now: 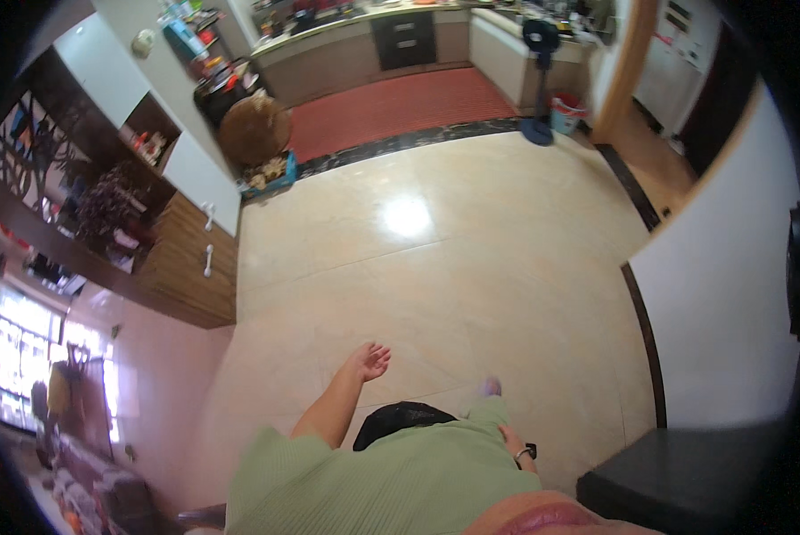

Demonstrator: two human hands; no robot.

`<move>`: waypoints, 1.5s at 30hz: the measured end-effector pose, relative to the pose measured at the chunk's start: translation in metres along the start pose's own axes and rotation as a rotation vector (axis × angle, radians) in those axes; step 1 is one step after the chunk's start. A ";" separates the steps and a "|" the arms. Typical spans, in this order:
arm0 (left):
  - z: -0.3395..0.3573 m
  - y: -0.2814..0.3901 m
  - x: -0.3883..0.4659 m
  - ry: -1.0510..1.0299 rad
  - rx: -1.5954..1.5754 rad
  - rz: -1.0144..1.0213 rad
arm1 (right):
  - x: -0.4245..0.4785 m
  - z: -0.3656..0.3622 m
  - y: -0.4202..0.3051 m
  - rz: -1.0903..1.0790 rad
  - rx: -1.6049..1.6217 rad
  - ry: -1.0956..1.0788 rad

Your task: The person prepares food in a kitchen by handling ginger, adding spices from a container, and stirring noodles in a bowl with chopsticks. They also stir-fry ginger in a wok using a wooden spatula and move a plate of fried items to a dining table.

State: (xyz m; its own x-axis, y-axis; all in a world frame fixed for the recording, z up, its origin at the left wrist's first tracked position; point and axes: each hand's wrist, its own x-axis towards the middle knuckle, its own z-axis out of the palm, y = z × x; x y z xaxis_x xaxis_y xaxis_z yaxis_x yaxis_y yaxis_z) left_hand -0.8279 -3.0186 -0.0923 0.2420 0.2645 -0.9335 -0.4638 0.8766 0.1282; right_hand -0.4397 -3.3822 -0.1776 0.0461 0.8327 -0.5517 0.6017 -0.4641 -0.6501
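My left hand [372,361] reaches out over the pale tiled floor [400,294], palm partly turned up, fingers loosely curled and holding nothing. My right hand [512,438] hangs by my right side against the green clothing [386,488]; its fingers are partly hidden, and a bracelet and a dark watch are at the wrist. A black item [403,421], perhaps a bag, shows at my front between the two arms. One foot [493,386] is forward on the floor, blurred.
Ahead lie a red mat [400,107] and kitchen counter [333,27], with a standing fan [540,87] and bucket [565,114]. A wooden cabinet [192,267] stands left, a blue crate [283,180] beyond it. A dark bench-like block [667,475] sits near right.
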 end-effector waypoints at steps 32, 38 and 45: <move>0.086 0.737 0.114 0.936 0.876 0.456 | 0.996 -0.392 -0.642 -0.073 -0.334 -0.248; 0.293 1.135 0.134 0.724 1.011 1.281 | 1.148 -0.446 -0.633 0.316 -0.133 -0.156; 0.321 1.245 0.234 0.711 1.192 1.101 | 1.363 -0.520 -0.733 0.416 -0.451 -0.459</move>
State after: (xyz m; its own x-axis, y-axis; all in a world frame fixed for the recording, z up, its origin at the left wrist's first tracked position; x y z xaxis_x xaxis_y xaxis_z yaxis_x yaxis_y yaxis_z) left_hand -1.0755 -1.7363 -0.0436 -0.2574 0.9521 -0.1649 0.7510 0.3045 0.5859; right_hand -0.4038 -1.7499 -0.1814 0.0633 0.3621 -0.9300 0.8791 -0.4613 -0.1198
